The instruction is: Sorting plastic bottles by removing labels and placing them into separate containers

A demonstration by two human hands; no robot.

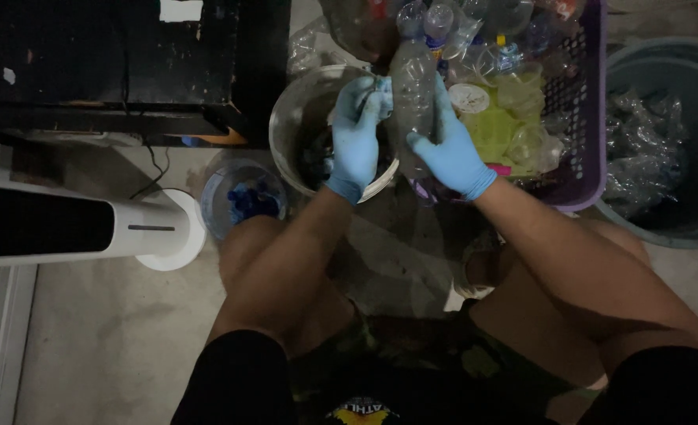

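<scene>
View from above of a seated person's bare knees and two hands in blue gloves, working over a concrete floor (105, 330) in dim light.

The right hand (450, 153) grasps a clear plastic bottle (413, 86) around its lower body, holding it nearly upright at the centre, toward 12 o'clock. The left hand (357, 134) is closed around the bottle's upper part, fingers pinching something pale blue there, probably a label or cap; which one cannot be told. The step in hand looks like stripping the bottle. The next move would seem to call for a firm twist or pull with the left hand while the right keeps the bottle steady.

Directly beneath the left hand sits a pale round bucket (286, 118), its rim touching the bottle's side. At 9 o'clock from it, lower down, a small clear tub (217, 197) holds blue caps (251, 201). At 1 o'clock a purple basket (581, 102) is heaped with more clear and yellowish bottles. At 3 o'clock a large grey bin (679, 228) holds crushed clear plastic.

Room is tight: bucket, basket and bin crowd close together around the hands, and a dark cabinet (129, 63) closes off 11 o'clock. A white fan (73, 228) lies at 9 o'clock. The open floor is mostly at 8 o'clock, beside the left knee.
</scene>
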